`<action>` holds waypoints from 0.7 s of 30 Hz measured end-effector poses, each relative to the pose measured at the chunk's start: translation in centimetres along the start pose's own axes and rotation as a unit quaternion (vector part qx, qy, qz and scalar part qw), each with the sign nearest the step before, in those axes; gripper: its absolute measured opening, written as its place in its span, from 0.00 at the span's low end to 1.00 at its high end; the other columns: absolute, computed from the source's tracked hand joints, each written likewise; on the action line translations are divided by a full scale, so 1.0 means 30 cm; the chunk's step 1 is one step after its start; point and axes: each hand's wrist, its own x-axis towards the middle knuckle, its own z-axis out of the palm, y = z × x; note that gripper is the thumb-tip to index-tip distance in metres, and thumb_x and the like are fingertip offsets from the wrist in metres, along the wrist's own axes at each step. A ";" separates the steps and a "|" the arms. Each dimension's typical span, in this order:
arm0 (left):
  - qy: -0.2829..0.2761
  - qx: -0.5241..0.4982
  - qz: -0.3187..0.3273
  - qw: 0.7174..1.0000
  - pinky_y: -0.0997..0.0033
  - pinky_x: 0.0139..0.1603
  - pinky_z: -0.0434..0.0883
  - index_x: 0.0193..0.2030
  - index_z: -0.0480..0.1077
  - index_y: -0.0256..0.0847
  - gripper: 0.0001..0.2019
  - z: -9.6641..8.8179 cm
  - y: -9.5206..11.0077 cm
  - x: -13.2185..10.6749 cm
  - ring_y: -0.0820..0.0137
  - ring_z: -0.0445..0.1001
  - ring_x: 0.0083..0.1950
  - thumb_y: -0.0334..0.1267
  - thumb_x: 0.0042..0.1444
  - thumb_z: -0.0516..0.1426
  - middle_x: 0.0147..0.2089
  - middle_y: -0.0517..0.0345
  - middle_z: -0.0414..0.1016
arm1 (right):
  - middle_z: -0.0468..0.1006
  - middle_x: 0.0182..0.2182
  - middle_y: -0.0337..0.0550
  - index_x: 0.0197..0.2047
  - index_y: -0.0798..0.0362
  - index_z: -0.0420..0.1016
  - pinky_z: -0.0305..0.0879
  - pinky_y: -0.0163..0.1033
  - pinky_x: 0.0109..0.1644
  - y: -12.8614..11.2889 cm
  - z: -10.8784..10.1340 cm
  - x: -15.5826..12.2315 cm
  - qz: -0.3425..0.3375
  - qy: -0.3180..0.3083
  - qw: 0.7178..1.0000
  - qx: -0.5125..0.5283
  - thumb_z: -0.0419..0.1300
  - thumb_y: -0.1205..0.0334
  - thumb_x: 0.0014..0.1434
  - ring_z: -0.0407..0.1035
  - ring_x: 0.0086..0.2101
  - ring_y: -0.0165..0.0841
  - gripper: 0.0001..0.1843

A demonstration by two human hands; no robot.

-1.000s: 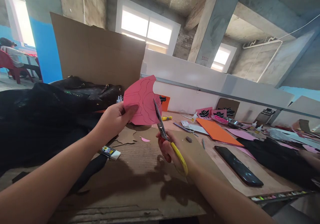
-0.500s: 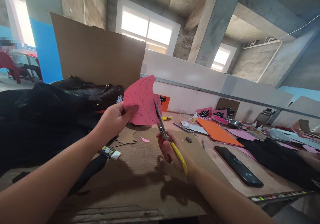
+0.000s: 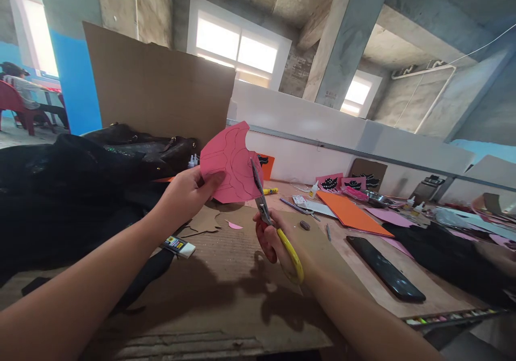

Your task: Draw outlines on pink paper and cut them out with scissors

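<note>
A piece of pink paper [image 3: 229,159] with curved lines drawn on it is held up above the work surface. My left hand [image 3: 193,189] pinches its lower left part, thumb in front and fingers behind. My right hand [image 3: 278,243] is wrapped around the handles of a pair of scissors [image 3: 262,205] with yellow and red grips. One blade lies in front of the paper's right side; I cannot tell how far apart the blades are. A small pink paper scrap [image 3: 234,225] lies on the cardboard [image 3: 226,280] below.
A white eraser [image 3: 181,246] lies near my left forearm, beside black cloth [image 3: 72,200]. On the right are a phone [image 3: 385,268], orange sheets [image 3: 352,213], glue bottles, and another person's dark sleeve. A tall cardboard panel [image 3: 161,81] stands behind. Someone sits far left.
The pink paper has shifted very slightly right and down in my left hand. The scissors have moved a little with it, their tip slightly farther right.
</note>
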 end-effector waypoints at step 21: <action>0.001 -0.011 -0.012 1.000 0.73 0.29 0.62 0.29 0.69 0.42 0.20 0.005 0.001 0.001 0.69 0.64 0.29 0.56 0.61 0.55 0.28 0.62 0.70 | 0.62 0.23 0.32 0.49 0.50 0.61 0.56 0.38 0.28 0.010 0.014 0.002 0.008 -0.006 0.996 0.086 0.40 0.41 0.69 0.55 0.21 0.29 0.23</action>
